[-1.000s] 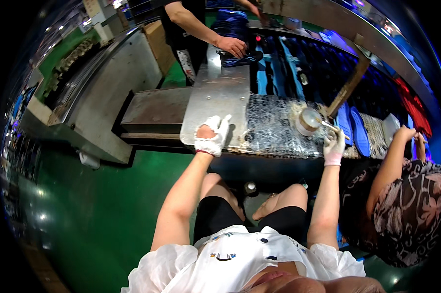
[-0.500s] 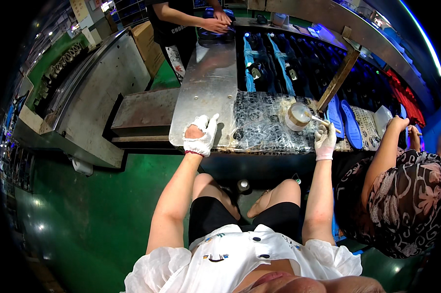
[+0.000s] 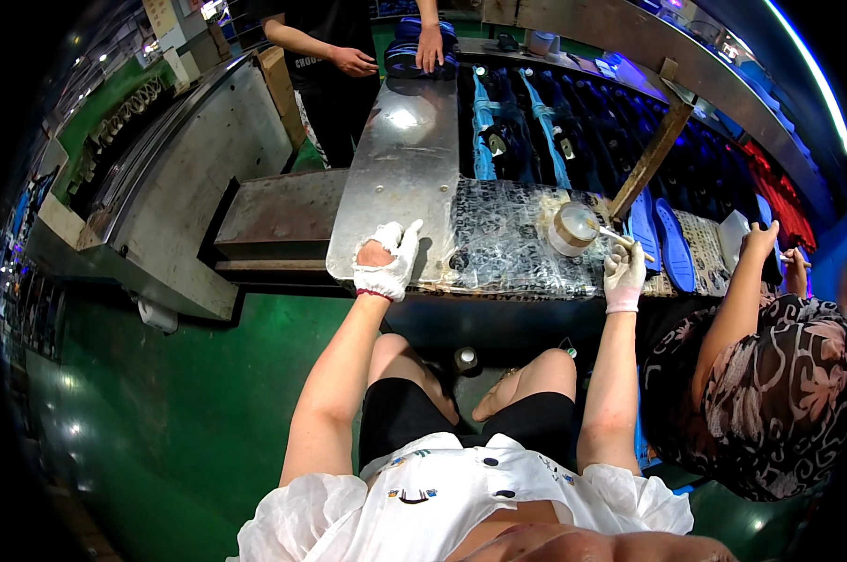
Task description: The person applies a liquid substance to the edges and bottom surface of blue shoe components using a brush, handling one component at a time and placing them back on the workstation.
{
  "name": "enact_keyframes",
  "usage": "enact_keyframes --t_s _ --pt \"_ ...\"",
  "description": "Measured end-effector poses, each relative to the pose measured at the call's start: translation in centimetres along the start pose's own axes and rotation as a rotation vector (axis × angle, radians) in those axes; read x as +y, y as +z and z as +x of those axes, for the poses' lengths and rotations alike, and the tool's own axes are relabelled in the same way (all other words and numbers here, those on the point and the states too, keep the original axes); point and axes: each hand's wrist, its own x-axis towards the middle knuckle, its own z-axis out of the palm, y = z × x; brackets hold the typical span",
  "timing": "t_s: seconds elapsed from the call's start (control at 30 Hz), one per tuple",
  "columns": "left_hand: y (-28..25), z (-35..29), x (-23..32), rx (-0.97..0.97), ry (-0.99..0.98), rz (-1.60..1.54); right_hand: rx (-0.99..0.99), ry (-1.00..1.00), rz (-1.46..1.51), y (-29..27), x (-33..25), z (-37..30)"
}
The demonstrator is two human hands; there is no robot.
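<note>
My left hand point(image 3: 386, 263), in a white glove that leaves some skin bare, rests near the front edge of a bare metal tabletop point(image 3: 400, 150). Its thumb and fingers stretch out, holding nothing. On the right, my gloved right hand point(image 3: 624, 273) is closed round the pale handle of a brush point(image 3: 616, 236). The brush's far end lies by the rim of a round tub point(image 3: 574, 230) with whitish contents; whether bristles dip in is too small to tell. Two blue shoe soles point(image 3: 675, 247) lie just beyond and to the right of this hand.
Rows of dark and light-blue straps point(image 3: 484, 122) lie beyond the plastic-covered worktop point(image 3: 508, 244). A slanted post point(image 3: 656, 155) rises behind the tub. Close on my right, a person in a patterned top point(image 3: 770, 393) works; another point(image 3: 334, 66) stands at the far end by dark-blue items point(image 3: 414, 51).
The far person's hands have come apart, one drawn left and one resting on the dark-blue items. The right-hand person now lifts a blue piece. My hands have barely moved.
</note>
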Motion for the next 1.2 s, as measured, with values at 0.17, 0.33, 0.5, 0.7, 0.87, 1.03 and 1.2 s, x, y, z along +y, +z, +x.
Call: enact_keyframes --t_s 0.17,0.33,0.5,0.7,0.87,1.03,1.2 --pt "-0.1 -0.1 0.1 0.000 -0.011 -0.007 0.042 -0.019 -0.008 0.8 -0.1 -0.5" --pt "0.1 -0.1 -0.1 0.001 -0.008 -0.012 0.031 -0.030 -0.011 0.5 0.0 -0.3" --pt "0.4 -0.2 -0.4 0.024 0.007 -0.015 0.039 -0.029 -0.021 0.5 -0.1 -0.4" --pt "0.5 -0.2 -0.6 0.013 -0.027 -0.027 0.044 -0.028 -0.014 0.5 0.0 -0.4" --pt "0.9 0.1 -1.0 0.109 -0.002 -0.089 0.050 -0.040 -0.026 0.8 0.0 -0.5" --pt "1.5 1.0 -0.7 -0.048 0.395 0.282 0.072 -0.042 -0.039 0.8 -0.2 -0.5" --pt "3.4 2.9 0.4 -0.252 0.287 0.422 0.072 -0.030 -0.007 0.9 -0.2 -0.4"
